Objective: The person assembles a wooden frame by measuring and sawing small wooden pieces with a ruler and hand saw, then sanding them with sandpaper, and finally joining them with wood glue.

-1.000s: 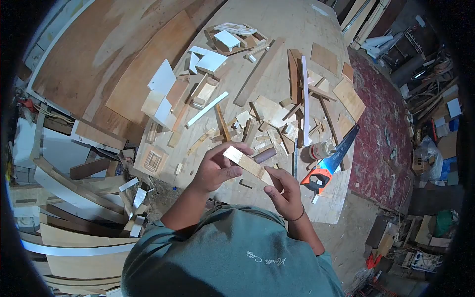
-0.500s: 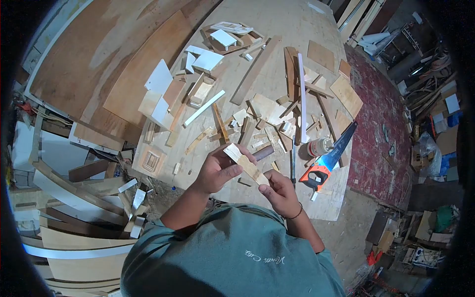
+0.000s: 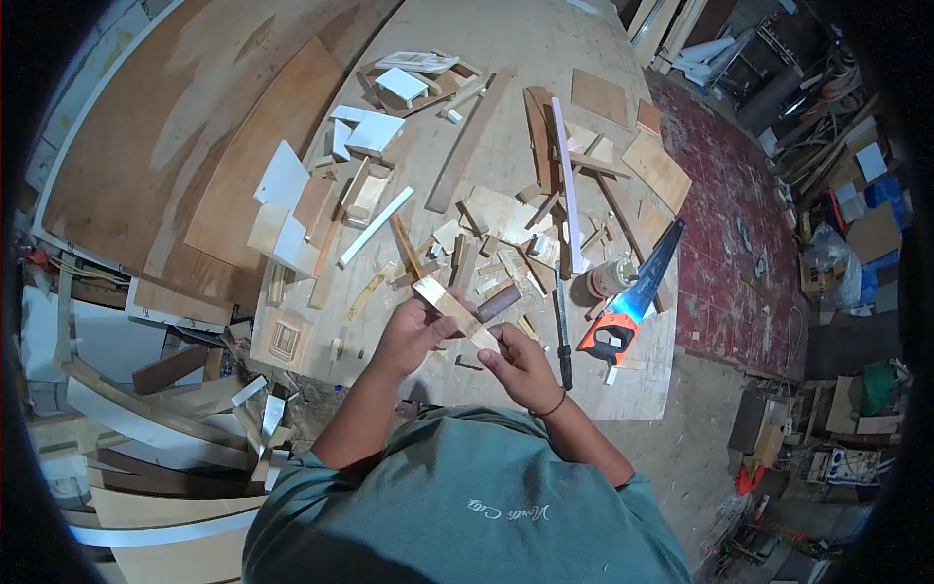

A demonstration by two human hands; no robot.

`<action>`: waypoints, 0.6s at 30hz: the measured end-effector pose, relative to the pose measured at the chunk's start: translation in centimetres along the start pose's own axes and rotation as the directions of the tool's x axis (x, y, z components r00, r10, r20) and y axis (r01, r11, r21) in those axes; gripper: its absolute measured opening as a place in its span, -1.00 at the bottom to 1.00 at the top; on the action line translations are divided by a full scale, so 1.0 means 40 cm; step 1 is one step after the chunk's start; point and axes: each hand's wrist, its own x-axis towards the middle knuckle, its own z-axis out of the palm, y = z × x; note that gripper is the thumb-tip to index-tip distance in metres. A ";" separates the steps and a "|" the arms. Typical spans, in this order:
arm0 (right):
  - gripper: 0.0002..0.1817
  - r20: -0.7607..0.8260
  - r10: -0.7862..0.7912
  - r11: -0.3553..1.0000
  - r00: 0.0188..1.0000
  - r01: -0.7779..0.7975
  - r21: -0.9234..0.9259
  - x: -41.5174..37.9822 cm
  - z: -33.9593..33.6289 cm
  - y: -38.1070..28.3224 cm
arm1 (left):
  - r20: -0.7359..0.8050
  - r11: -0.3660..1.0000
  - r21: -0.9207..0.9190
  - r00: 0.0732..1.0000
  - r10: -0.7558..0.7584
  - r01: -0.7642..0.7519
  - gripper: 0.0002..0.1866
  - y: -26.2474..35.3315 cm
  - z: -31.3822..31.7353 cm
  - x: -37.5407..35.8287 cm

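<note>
A short pale wood block (image 3: pixel 454 312) is held slanting in front of my chest, its left end farther from me. My left hand (image 3: pixel 407 338) grips it near the upper left end, thumb along its side. At the lower right end, my right hand (image 3: pixel 522 367) pinches it between thumb and fingers. Just beyond the block lies a dark sandpaper-like roll (image 3: pixel 498 303) on the table. Right of my hands are a file-like tool with a black handle (image 3: pixel 564 362) and a handsaw with an orange handle (image 3: pixel 608 336).
Wood offcuts cover the middle of the worktable (image 3: pixel 428 384). A jar (image 3: pixel 613 278) stands near the saw blade. White-faced wooden pieces (image 3: pixel 282 170) are at the left, and a small framed square (image 3: pixel 284 338) lies at the near left corner. Large plywood sheets (image 3: pixel 126 146) lean beyond.
Both hands have shifted slightly left with the block, still gripping it. The surroundings have also moved left in view, and more of the black-handled tool shows.
</note>
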 end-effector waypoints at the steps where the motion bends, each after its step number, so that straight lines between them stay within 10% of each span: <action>1: -0.77 0.012 0.007 1.000 1.000 -0.007 -0.004 -0.001 -0.006 -0.004 | 0.067 0.995 0.089 0.996 -0.061 0.055 -0.61 -0.008 -0.007 -0.001; 3: -0.67 0.050 0.042 0.999 0.998 -0.042 -0.015 -0.002 -0.020 0.024 | 0.060 0.979 0.171 0.990 -0.126 0.114 -0.63 -0.028 -0.021 0.001; 5: -0.48 -0.024 -0.159 0.959 0.987 0.148 -0.242 -0.001 -0.032 0.009 | -0.265 0.971 -0.239 0.960 -0.085 0.020 -0.75 -0.046 -0.038 0.018; 9: -0.33 -0.042 -0.023 0.989 0.999 0.016 -0.144 -0.014 -0.069 0.034 | -0.430 0.933 -0.348 0.900 -0.071 -0.092 -0.81 -0.022 -0.088 0.030; 18: -0.55 -0.032 -0.009 0.995 0.999 0.012 0.098 0.023 -0.035 0.018 | -0.363 0.904 -0.427 0.919 -0.156 -0.015 -0.79 -0.030 -0.025 0.022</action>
